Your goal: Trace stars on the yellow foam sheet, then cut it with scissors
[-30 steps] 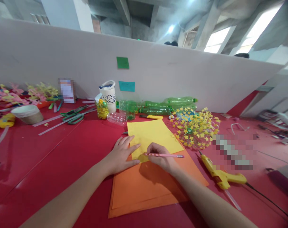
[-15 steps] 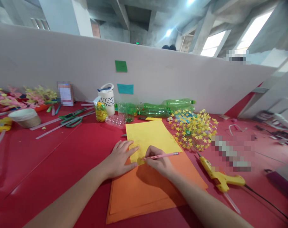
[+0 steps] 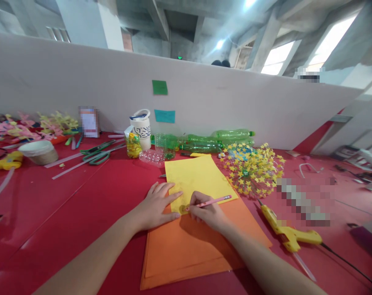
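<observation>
My right hand [image 3: 208, 209] grips a pink pencil [image 3: 215, 200] with its tip down at the lower left part of a yellow sheet [image 3: 195, 176]. Fingers spread, my left hand [image 3: 159, 207] lies flat across the left edge of that sheet, its thumb close to the pencil tip. Under the yellow sheet rest several orange sheets [image 3: 186, 254]. Any mark right at the tip is too small to make out.
On the right lie a yellow glue gun [image 3: 292, 233] and yellow paper stars [image 3: 250, 172]. Behind the sheets are green plastic bottles [image 3: 204, 141], a white cup [image 3: 142, 131] and a yellow cutter [image 3: 198, 155]. Green-handled scissors [image 3: 95, 157] and a paper tub [image 3: 38, 151] are at left.
The view has shifted slightly, so everything sits a little farther right. The pencil tip has moved slightly on the yellow sheet; my left hand keeps its place on it.
</observation>
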Tool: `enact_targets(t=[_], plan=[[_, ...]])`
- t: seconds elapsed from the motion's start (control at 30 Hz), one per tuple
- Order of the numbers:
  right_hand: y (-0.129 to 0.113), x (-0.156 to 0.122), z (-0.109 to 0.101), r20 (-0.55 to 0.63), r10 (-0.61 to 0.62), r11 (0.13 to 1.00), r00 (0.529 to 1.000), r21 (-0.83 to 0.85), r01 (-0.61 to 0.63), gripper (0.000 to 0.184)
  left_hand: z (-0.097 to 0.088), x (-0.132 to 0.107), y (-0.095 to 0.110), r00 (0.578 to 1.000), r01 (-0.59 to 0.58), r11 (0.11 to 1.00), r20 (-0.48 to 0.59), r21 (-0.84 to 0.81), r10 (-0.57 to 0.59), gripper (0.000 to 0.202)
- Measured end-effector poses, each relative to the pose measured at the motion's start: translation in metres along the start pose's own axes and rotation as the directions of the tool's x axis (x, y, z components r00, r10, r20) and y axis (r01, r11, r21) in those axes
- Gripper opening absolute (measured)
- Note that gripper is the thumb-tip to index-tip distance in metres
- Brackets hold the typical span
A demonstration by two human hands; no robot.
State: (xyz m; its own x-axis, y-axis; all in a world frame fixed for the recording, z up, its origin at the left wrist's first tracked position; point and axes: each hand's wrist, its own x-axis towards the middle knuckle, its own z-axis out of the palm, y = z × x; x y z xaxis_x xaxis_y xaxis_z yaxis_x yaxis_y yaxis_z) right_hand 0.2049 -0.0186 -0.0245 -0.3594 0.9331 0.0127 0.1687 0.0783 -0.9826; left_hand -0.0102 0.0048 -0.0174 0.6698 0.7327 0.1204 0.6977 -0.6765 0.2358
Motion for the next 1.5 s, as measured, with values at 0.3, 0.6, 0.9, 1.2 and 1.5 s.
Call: enact_targets(t=[0.3,0.6,0.9,1.2,1.5], plan=[[-0.0041,-0.0006,0.0011,-0.035,-0.010,0.999,0.999,-0.048,0.009,0.006,0.0010,0.0013,-0.0010,1.000,0.002,1.000,0.004,0.007,-0.002,0.060],[-0.0043,0.0004,0.0029,-0.080,-0.013,0.998,0.997,-0.062,0.008,0.009,0.0009,0.0012,-0.0004,1.000,-0.001,1.000,-0.009,0.004,0.001,0.059],[-0.0070,0.0005,0.0008,-0.076,-0.023,0.990,0.997,-0.141,0.012,0.010,0.0008,0.0016,-0.0001,1.000,0.006,1.000,0.011,0.018,-0.006,0.062],[-0.0014,0.0031,-0.0011,-0.071,-0.092,0.972,0.993,-0.223,0.074,0.011,0.0015,0.0012,-0.0009,1.000,0.009,1.000,0.016,0.007,-0.009,0.062],[-0.0050,0.0010,-0.0003,-0.047,-0.070,0.978,0.996,-0.198,0.060,0.011,0.0009,0.0017,-0.0006,1.000,0.012,1.000,0.017,0.012,-0.012,0.063]])
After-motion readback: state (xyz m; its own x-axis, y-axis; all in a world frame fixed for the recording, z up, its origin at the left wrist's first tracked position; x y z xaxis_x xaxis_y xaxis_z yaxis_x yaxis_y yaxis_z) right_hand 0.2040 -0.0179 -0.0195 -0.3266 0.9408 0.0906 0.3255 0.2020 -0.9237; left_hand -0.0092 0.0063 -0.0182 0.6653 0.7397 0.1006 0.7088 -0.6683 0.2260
